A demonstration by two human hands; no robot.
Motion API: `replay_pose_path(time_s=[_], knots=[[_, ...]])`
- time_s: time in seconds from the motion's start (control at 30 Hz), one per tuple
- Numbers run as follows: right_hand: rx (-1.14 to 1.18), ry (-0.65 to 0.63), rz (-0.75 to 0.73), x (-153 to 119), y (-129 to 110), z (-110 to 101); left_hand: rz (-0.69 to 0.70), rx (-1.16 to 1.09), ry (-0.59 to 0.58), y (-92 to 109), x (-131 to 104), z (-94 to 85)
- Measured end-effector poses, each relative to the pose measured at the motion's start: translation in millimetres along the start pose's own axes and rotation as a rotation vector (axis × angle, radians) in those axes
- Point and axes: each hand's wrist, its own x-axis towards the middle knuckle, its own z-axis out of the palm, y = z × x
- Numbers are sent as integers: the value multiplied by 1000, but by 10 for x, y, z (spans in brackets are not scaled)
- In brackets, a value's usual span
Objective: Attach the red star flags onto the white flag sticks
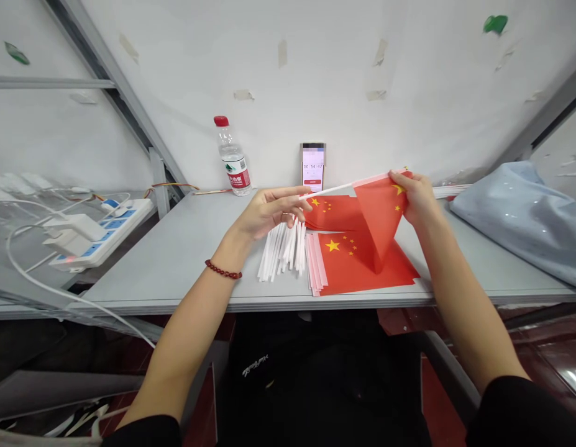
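A small red flag [376,208] with yellow stars hangs from my right hand [417,195], whose fingers pinch its white-edged top corner. Along that edge runs a white stick [332,190], its bare end pointing left. My left hand [273,213] has that end between thumb and fingers. Below lies a stack of flags [348,270] with white edges staggered on the left. Behind it sits another pile of flags [332,211], partly covered by the raised flag. Several loose white sticks [283,251] lie in a bunch under my left hand.
A water bottle [234,161] with a red cap stands at the back, and a phone [312,166] showing a timer leans against the wall. At left is a power strip [105,233] with chargers and cables. Light blue cloth [525,211] lies at right.
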Motion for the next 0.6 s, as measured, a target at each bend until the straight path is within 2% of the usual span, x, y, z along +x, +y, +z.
replay_pose_path(time_s=[0.1,0.27,0.33,0.47,0.6], knots=[[-24,-57,70,-25,1,56,0,-47,-4,-12,-15,-70],[37,-31,140,-15,38,105,-71,-32,-154,-20,-29,-89],[50,-150,220,-77,45,173,-66,5,-154,-43,-5,-38],[11,-579,404,-287,61,390,-126,215,-107,-158,73,78],[-61,-753,414,-403,70,503,-156,264,-276,-234,95,135]])
